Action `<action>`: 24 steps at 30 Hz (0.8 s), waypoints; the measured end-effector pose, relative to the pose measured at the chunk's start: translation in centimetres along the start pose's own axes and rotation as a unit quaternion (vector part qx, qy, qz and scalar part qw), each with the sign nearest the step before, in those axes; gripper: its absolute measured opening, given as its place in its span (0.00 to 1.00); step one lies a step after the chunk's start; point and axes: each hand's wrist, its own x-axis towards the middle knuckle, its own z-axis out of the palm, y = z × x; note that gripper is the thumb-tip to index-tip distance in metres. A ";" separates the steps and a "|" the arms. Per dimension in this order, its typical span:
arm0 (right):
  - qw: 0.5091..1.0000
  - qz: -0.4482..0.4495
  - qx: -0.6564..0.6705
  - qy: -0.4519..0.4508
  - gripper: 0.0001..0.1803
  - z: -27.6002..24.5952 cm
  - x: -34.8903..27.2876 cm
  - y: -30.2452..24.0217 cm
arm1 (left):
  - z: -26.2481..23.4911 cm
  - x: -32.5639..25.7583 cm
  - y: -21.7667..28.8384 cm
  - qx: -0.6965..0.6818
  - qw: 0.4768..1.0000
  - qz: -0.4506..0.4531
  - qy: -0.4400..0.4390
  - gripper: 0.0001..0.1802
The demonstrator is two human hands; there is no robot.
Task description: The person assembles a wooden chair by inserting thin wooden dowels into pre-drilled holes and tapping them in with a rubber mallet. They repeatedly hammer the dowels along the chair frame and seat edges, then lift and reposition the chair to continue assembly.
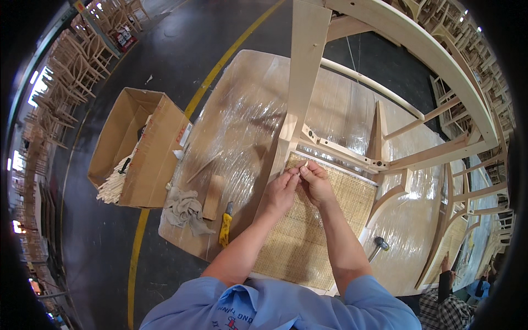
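My left hand (279,193) and my right hand (320,188) meet fingertip to fingertip above a woven cane panel (308,242) with a pale border. Between my right thumb and forefinger is a small pale piece (304,164), too small to name. The left fingers are pinched together right beside it; whether they also grip it is hidden. The panel belongs to a bare wooden chair frame (306,66), which is tipped over on a plastic-wrapped work surface (247,99). Its back and curved rail rise to the upper right.
Left of my forearm lie a yellow-handled knife (225,226), a wood block (213,197) and a grey rag (187,212). A cardboard box (157,159) holds pale sticks (115,181). A mallet (380,243) lies right of the panel. Another person's hand (446,264) touches a second chair.
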 end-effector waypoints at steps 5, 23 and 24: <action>0.986 -0.037 -0.076 0.141 0.08 2.2 -0.1 0.9 | -0.6 0.7 -0.1 0.005 0.999 -0.043 -0.028 0.21; 0.993 0.028 0.078 -0.087 0.16 -0.9 -0.2 -1.7 | -0.7 2.0 -1.1 -0.255 0.949 -0.058 -0.175 0.17; 0.997 0.023 0.052 -0.060 0.15 -0.7 0.1 -1.3 | -1.0 2.0 -1.1 -0.254 0.950 -0.063 -0.171 0.17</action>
